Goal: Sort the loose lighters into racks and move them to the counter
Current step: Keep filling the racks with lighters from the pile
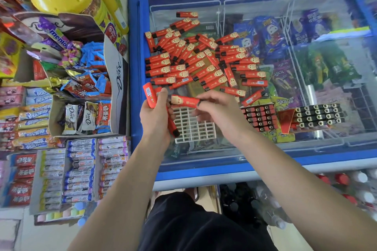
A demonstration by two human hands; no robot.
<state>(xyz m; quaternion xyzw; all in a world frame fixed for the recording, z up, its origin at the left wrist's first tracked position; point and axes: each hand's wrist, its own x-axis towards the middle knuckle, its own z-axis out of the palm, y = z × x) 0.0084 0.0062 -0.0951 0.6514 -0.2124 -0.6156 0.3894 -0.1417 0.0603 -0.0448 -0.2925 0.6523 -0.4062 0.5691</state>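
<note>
Lying scattered across the middle of the frame, the loose lighters (204,59) cover the glass lid of the freezer (306,165). Just below the pile, an empty white rack (193,126) rests on the glass, and filled racks (291,117) sit to its right. Left hand (155,116) grips a few red lighters (150,94), fingers curled round them. Right hand (220,110) pinches a single lighter (185,101) held sideways above the white rack. Candy boxes (67,108) crowd the left side of the frame.
</note>
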